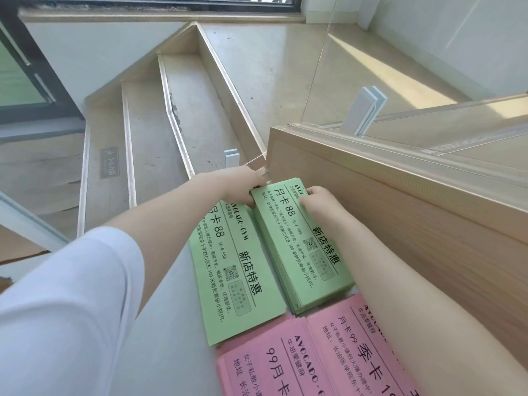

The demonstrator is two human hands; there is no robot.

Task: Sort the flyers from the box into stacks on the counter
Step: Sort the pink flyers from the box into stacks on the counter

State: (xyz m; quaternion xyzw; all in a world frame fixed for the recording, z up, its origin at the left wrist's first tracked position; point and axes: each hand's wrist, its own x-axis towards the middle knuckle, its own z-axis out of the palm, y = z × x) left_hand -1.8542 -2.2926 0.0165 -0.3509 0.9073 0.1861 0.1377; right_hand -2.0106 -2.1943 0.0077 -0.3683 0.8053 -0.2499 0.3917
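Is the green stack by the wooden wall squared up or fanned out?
Fanned out. The green stack shows staggered sheet edges along its near end and left side; the left hand and right hand grip its far end.

Beige stairs (183, 110) are seen winding down beyond the work area, each tread edged with a pale metal strip (171, 115). A dark plaque (109, 162) with pale characters is fixed on one lower step. A dark-framed window (25, 78) is set in the wall at the left, and a second window (171, 1) runs along the top above a stone sill. At the right, a glass panel (414, 67) is held by a light blue clamp (361, 114); a smaller clamp (231, 157) is seen lower down. A light wood panel (400, 224) stands below the glass. Sunlight is cast across the white wall (457, 38) at the upper right.
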